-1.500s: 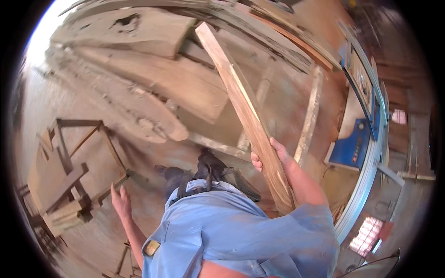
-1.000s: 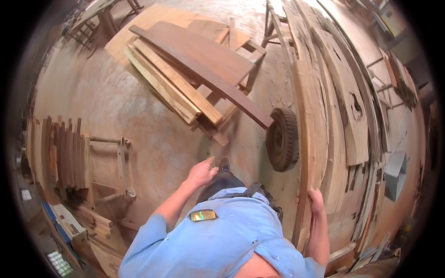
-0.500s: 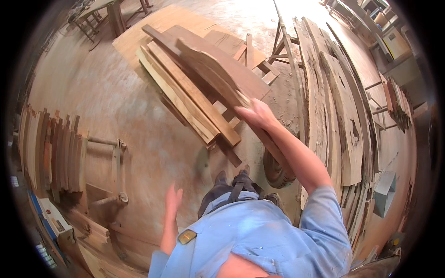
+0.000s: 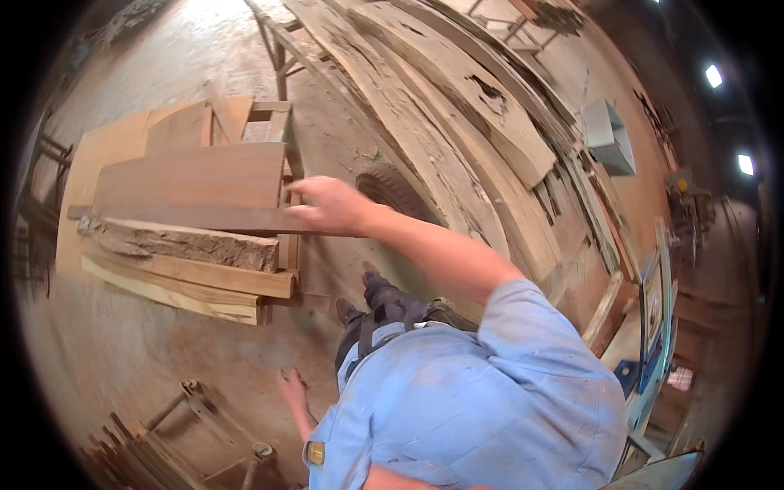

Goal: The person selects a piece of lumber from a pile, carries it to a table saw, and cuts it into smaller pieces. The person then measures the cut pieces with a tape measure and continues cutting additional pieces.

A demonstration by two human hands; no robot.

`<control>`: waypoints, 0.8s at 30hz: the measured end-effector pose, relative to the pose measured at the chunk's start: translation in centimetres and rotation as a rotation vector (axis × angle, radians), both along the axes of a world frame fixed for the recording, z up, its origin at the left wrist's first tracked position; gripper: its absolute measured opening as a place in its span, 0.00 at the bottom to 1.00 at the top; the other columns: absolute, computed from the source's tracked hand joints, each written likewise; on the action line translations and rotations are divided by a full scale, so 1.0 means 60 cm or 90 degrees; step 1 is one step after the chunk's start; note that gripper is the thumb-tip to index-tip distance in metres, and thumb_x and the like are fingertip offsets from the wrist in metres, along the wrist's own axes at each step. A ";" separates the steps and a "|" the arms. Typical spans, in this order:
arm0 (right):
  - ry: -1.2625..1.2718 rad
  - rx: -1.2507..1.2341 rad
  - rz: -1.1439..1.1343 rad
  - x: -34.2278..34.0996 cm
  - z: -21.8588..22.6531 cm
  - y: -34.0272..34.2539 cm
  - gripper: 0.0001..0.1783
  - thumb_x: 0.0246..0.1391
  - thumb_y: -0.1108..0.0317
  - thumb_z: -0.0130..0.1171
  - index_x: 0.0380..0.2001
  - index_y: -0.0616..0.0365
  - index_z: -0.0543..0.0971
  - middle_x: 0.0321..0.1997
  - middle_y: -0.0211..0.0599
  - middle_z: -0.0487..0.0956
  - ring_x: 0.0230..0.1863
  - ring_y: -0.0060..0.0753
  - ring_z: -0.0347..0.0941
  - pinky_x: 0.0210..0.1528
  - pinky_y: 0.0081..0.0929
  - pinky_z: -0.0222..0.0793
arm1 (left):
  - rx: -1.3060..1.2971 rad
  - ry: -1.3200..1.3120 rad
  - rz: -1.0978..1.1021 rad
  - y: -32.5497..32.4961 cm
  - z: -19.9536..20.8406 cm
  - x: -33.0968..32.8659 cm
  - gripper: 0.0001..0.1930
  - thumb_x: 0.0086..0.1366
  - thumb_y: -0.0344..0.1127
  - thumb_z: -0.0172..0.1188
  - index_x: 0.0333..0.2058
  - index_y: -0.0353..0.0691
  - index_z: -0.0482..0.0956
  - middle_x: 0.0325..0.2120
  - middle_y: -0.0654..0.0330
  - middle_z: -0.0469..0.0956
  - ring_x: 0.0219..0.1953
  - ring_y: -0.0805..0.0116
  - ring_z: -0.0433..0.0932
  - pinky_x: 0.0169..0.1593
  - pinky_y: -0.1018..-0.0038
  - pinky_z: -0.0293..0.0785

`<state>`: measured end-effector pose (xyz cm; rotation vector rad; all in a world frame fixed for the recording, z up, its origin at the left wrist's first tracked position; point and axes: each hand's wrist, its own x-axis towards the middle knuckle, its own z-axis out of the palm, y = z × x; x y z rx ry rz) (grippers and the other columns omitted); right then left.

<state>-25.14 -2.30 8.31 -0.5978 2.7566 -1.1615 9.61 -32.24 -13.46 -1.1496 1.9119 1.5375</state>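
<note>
Dusty flooring surrounded a pile of timber, with a pale sheet beneath its left part. Uppermost at the back lay a wide brown panel, and along its near edge ran a narrow dark board. Directly in front of that rested a rough-edged board, its face coarse and uneven; two lighter pieces were positioned nearer still.

The person's right hand was extended over the right end of the narrow dark board, thumb and fingers parted and released from any grip. Whether the skin touched the wood could not be determined. The left hand hung low, well apart from the pile; it was too small and blurred to establish whether it was clenched or loose.

Long weathered slabs occupied the area beyond the right forearm, with a tyre partly visible beside them. A grey metal hopper was noted farther right. A frame was observed at lower left.
</note>
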 end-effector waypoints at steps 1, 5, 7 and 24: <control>-0.007 0.054 -0.092 0.033 -0.027 0.066 0.28 0.56 0.52 0.61 0.49 0.67 0.79 0.51 0.57 0.80 0.53 0.56 0.76 0.57 0.44 0.71 | 0.021 0.012 0.018 -0.006 0.006 -0.037 0.29 0.67 0.38 0.54 0.61 0.26 0.64 0.26 0.55 0.74 0.17 0.71 0.71 0.21 0.74 0.68; -0.138 0.101 -0.393 0.209 -0.084 0.314 0.26 0.55 0.51 0.60 0.46 0.62 0.81 0.46 0.53 0.81 0.48 0.52 0.78 0.51 0.40 0.73 | 0.110 0.063 0.102 -0.053 -0.009 -0.146 0.24 0.70 0.38 0.52 0.59 0.29 0.65 0.23 0.60 0.70 0.18 0.74 0.68 0.21 0.75 0.64; -0.168 0.146 -0.547 0.315 -0.103 0.407 0.24 0.54 0.51 0.61 0.44 0.61 0.81 0.42 0.52 0.82 0.45 0.50 0.79 0.47 0.39 0.73 | 0.101 0.065 0.111 -0.050 0.003 -0.187 0.20 0.70 0.38 0.52 0.54 0.30 0.68 0.23 0.61 0.70 0.18 0.74 0.67 0.21 0.75 0.64; -0.316 0.019 -0.832 0.687 -0.117 0.695 0.18 0.56 0.55 0.62 0.37 0.62 0.81 0.33 0.52 0.81 0.36 0.50 0.79 0.40 0.40 0.73 | 0.046 -0.169 -0.292 0.247 0.002 -0.082 0.07 0.62 0.34 0.53 0.27 0.38 0.69 0.18 0.59 0.70 0.17 0.67 0.70 0.19 0.68 0.68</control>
